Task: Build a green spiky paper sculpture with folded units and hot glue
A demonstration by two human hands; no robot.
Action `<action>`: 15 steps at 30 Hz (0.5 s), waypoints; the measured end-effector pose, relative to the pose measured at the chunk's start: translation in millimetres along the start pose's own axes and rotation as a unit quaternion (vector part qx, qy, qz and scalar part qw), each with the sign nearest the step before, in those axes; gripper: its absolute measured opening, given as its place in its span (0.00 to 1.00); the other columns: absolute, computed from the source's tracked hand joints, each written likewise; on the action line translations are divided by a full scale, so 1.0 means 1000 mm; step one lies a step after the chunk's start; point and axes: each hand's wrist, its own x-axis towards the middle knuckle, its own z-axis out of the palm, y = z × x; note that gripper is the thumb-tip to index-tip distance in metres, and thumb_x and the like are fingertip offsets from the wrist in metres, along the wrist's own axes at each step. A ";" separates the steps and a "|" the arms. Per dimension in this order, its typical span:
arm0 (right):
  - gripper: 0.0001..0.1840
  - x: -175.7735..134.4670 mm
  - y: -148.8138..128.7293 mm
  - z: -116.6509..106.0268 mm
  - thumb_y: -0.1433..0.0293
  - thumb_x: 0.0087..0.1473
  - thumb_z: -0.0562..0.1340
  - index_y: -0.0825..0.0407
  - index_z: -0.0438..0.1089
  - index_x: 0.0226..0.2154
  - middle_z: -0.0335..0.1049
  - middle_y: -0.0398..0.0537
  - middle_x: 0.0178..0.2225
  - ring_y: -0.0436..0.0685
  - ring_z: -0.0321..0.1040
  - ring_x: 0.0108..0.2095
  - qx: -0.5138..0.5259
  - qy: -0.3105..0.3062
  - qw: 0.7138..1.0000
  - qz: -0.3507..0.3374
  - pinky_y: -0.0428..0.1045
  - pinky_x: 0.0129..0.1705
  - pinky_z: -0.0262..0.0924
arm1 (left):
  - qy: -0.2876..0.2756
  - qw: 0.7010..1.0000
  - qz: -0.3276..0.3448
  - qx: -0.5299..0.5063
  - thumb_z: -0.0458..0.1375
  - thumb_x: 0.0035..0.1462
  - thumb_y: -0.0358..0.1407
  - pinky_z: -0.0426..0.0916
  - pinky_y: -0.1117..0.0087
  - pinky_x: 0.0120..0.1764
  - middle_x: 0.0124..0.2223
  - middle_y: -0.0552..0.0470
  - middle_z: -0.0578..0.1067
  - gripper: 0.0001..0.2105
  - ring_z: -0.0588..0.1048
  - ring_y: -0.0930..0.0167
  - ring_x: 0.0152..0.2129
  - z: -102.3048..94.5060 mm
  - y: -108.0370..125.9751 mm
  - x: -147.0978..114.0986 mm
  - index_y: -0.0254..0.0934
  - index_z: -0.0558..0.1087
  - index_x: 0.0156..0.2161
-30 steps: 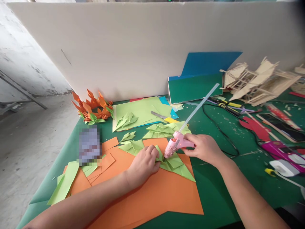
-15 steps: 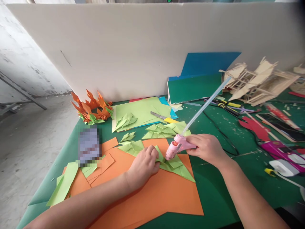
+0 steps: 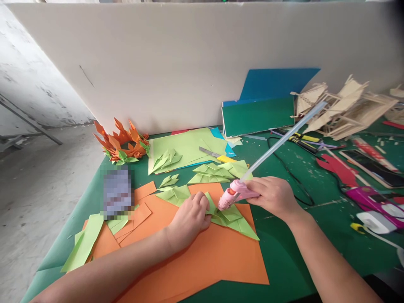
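My right hand (image 3: 272,194) is closed round the handle of a pink glue gun (image 3: 232,194), a long clear glue stick (image 3: 280,143) jutting up from its back end. The nozzle points down onto a folded green paper piece (image 3: 235,219). My left hand (image 3: 191,214) is closed on that piece's left part, the fingertips partly hidden. Beneath both lies a large orange paper sheet (image 3: 221,256). Just behind are more folded green paper pieces (image 3: 211,172) and a small green leaf-shaped fold (image 3: 168,181).
An orange-and-green paper crown shape (image 3: 124,143) stands at the back left. A yellow-handled knife (image 3: 225,158) lies on light green paper (image 3: 189,143). Wooden stick models (image 3: 350,105), a phone (image 3: 375,168) and a magenta power strip (image 3: 369,202) are on the right. Black cable (image 3: 290,172) crosses the green table (image 3: 284,261).
The glue stick has swung to the right at its upper end as the glue gun tilts slightly; its nozzle has shifted a little left. My left hand stays almost still.
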 end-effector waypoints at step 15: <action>0.23 -0.008 0.016 -0.007 0.46 0.47 0.65 0.50 0.74 0.30 0.68 0.41 0.21 0.50 0.61 0.21 0.206 -0.103 0.960 0.161 0.46 0.23 0.49 | 0.049 0.998 0.020 -0.036 0.51 0.54 0.27 0.69 0.62 0.37 0.40 0.48 0.68 0.08 0.70 0.65 0.34 0.002 -0.001 -0.002 0.39 0.60 0.39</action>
